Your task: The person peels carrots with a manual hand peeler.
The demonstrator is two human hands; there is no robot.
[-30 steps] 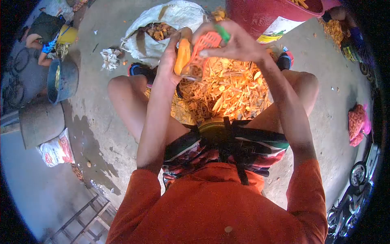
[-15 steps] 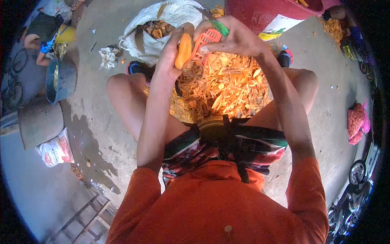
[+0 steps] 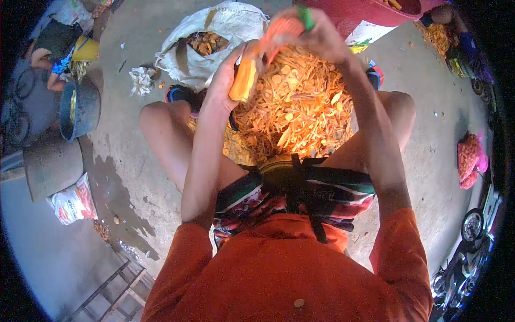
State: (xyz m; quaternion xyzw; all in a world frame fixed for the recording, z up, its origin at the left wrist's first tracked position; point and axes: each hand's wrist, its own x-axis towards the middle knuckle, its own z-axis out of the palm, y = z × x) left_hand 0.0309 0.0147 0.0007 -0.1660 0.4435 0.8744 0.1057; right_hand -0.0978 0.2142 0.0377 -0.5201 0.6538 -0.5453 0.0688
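Observation:
My left hand is closed round an orange, peeled root-like piece, whose side facing me looks flat and bright. Just right of its upper end, my right hand grips a red-orange slotted tool with a green part at its top. Motion blurs the right hand and the tool, so whether the tool touches the piece is unclear. Below both hands a heap of orange peelings and round slices lies between my legs.
A white sack with brownish pieces stands beyond my left hand. At the upper right is a large red tub. Another person's arm is beside a dark tub at the left. A pink bag lies far right.
The tool and my right hand have shifted up and slightly right, away from the piece's lower end. The piece has turned in my left hand and now shows a flatter, paler face.

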